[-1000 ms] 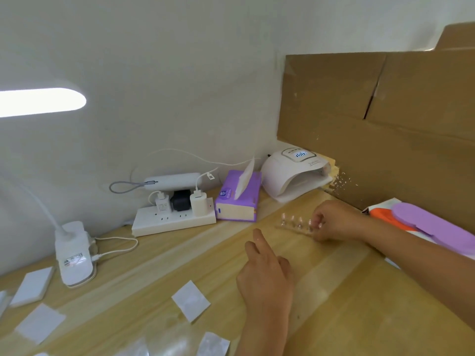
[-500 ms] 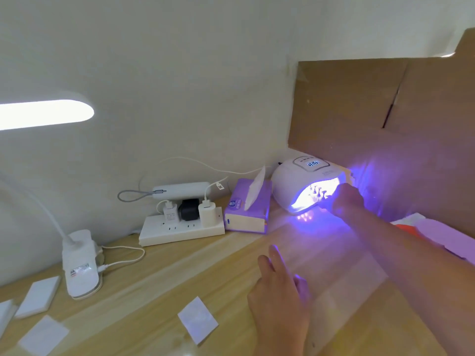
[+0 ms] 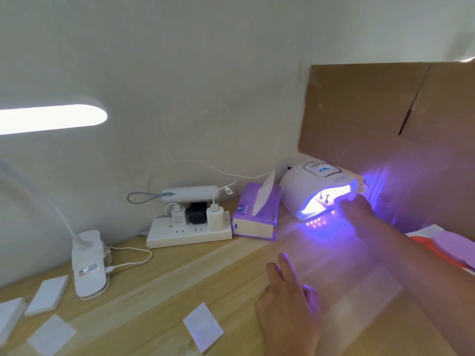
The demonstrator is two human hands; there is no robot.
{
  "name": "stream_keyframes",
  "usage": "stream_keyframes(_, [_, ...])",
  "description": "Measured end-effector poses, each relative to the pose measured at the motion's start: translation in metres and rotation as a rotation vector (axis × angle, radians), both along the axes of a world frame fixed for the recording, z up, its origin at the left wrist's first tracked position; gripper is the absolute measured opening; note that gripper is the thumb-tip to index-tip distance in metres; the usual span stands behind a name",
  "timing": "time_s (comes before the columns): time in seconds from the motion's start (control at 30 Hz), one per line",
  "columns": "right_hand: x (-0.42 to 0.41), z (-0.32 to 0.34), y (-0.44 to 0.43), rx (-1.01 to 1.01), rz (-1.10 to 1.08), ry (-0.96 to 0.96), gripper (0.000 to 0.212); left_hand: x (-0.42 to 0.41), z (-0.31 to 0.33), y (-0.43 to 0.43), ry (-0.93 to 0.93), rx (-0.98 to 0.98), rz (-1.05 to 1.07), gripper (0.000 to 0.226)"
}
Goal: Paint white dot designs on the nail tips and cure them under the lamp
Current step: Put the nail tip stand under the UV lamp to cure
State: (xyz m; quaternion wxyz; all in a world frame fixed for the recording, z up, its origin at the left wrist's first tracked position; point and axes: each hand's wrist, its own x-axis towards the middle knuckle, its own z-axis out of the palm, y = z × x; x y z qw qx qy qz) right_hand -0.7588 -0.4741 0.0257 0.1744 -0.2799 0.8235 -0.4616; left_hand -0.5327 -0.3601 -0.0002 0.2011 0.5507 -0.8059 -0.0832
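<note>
Nail tips (image 3: pixel 324 197) are located inside the curing lamp (image 3: pixel 300 191), at the far right of the table (image 3: pixel 154 291). They show as small upright pieces in a row against the lit interior. The lamp is on, casting violet light from its mouth, and its display (image 3: pixel 324 169) is lit, though the figures are unreadable.

Right hand (image 3: pixel 358 213) is at the lamp mouth, just beside the row. Its fingers are blurred and washed out by the glow, so it cannot be determined whether they grip the row's holder or have let go. Left hand (image 3: pixel 288 304) rests on the table well short of the lamp, with its fingers loosely extended and holding nothing.

Handling assessment: the tips appear to be thin moulded plastic, so they are probably very light, fairly stiff and easily tipped or scattered. Uncured dots would probably smear at a touch. The advisable hold is at the end of the holder — never on the painted faces.

Containers:
- The lamp shell holds the row of tips; nothing else can be made out inside.
- The purple tissue pack (image 3: pixel 253 217), just left of the lamp, has one sheet (image 3: pixel 264 195) standing out of its top.
- The power strip (image 3: pixel 180 233) carries several plugs.
</note>
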Motion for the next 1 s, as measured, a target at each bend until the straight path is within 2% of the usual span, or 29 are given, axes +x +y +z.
stream_keyframes(0.1, [0.006,-0.001,-0.002,-0.057,0.087,-0.035,0.02,0.0,0.001,0.0,0.003,0.012,-0.011,0.077])
stream_keyframes(0.2, [0.014,0.0,-0.004,-0.17,0.013,-0.038,0.025,0.001,-0.003,-0.002,0.012,-0.012,0.003,0.077])
stream_keyframes(0.3, [0.018,0.009,0.004,-0.355,-0.23,0.151,0.027,0.001,-0.002,0.001,0.019,0.041,0.028,0.081])
stream_keyframes(0.37, [0.016,0.02,0.003,-0.459,-0.137,0.319,0.03,0.005,0.001,-0.002,0.079,0.093,0.047,0.079])
stream_keyframes(0.43, [0.01,0.033,-0.008,-0.31,0.112,0.505,0.041,0.004,-0.013,-0.004,0.099,0.047,0.022,0.068])
stream_keyframes(0.5, [-0.001,0.046,-0.024,0.042,0.319,0.682,0.057,0.002,-0.014,-0.006,0.093,0.041,0.041,0.065])
stream_keyframes(0.53, [-0.005,0.053,-0.031,0.195,0.372,0.751,0.061,0.001,-0.013,-0.007,0.088,0.012,0.061,0.065])
stream_keyframes(0.6, [-0.012,0.059,-0.043,0.337,0.421,0.81,0.06,0.001,-0.001,-0.005,0.039,0.051,0.081,0.066])
stream_keyframes(0.63, [-0.013,0.059,-0.047,0.355,0.425,0.804,0.058,0.0,0.0,-0.004,0.006,0.0,0.065,0.064])
stream_keyframes(0.7, [-0.012,0.056,-0.052,0.341,0.395,0.774,0.055,-0.003,0.0,-0.003,-0.024,0.022,0.056,0.062])
stream_keyframes(0.9, [-0.008,0.073,-0.054,0.408,0.369,0.64,0.057,-0.004,0.002,-0.006,0.052,0.049,0.067,0.053])
stream_keyframes(1.0, [0.013,0.075,-0.037,0.249,0.296,0.712,0.058,0.0,0.002,-0.003,0.128,0.074,0.069,0.037])
